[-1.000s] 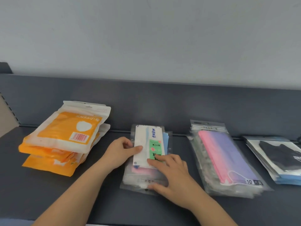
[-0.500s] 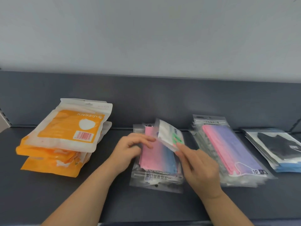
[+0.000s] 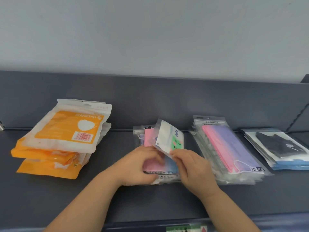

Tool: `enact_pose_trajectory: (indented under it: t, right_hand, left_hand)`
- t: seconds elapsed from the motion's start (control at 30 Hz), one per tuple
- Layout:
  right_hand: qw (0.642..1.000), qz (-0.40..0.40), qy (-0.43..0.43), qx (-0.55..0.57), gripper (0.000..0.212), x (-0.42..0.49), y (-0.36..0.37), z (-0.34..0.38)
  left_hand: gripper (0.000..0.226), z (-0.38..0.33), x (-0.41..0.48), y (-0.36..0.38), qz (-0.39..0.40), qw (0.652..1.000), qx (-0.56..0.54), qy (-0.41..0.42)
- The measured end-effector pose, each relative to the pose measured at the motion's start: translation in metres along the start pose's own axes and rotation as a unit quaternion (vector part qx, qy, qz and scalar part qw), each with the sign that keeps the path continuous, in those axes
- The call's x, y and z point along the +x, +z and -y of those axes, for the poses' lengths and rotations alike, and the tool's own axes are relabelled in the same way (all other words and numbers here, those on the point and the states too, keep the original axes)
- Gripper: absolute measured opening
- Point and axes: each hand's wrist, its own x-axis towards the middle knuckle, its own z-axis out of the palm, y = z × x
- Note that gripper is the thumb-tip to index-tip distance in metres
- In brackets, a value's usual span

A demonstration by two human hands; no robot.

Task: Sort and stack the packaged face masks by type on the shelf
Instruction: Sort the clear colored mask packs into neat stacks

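On the dark grey shelf (image 3: 50, 195) lie four piles of mask packs. A white pack with a green label (image 3: 168, 139) is tilted up off the middle pile of pink-and-blue packs (image 3: 148, 138). My right hand (image 3: 192, 168) pinches the near edge of the white pack. My left hand (image 3: 140, 166) grips the near part of the middle pile, and its fingertips meet the white pack's lower edge. An orange KN95 stack (image 3: 63, 136) sits at the left.
A stack of pink-and-purple mask packs (image 3: 227, 151) lies just right of my hands. Further right is a stack of black mask packs (image 3: 280, 148). The shelf's back panel (image 3: 150, 101) rises behind all piles. A price-label strip (image 3: 185, 228) runs along the front edge.
The white pack lay flat on the middle pile one second ago; my right hand has lifted and tilted it up, baring the pink-and-blue pack. My left hand has shifted onto the pile's near end.
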Motion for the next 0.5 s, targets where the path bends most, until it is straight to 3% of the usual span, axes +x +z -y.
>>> enact_pose_trajectory:
  t: [0.07, 0.1, 0.2, 0.27, 0.4, 0.5]
  right_hand:
    - [0.998, 0.05, 0.012, 0.026, 0.02, 0.0, -0.004, 0.003]
    - [0.996, 0.081, 0.016, 0.037, 0.018, 0.0, -0.007, 0.004]
    - [0.988, 0.145, 0.027, 0.033, 0.016, 0.0, -0.012, 0.006]
    - [0.983, 0.172, 0.054, 0.036, 0.02, 0.001, -0.017, 0.006]
    - [0.968, 0.234, 0.068, 0.058, 0.012, 0.004, -0.025, 0.011]
    - [0.954, 0.253, 0.12, 0.108, 0.003, 0.004, -0.026, 0.018]
  left_hand:
    - [0.009, -0.003, -0.001, -0.006, -0.03, 0.999, 0.002, -0.011]
    - [0.011, -0.007, -0.001, -0.009, -0.02, 0.999, 0.019, -0.018]
    - [0.052, -0.018, -0.005, -0.012, 0.083, 0.991, 0.1, -0.039]
    - [0.06, -0.022, -0.01, -0.014, 0.125, 0.981, 0.129, -0.071]
    - [0.014, -0.023, -0.018, -0.022, 0.068, 0.99, 0.112, -0.057]
    - [0.021, -0.02, -0.018, -0.022, 0.028, 0.99, 0.131, -0.054]
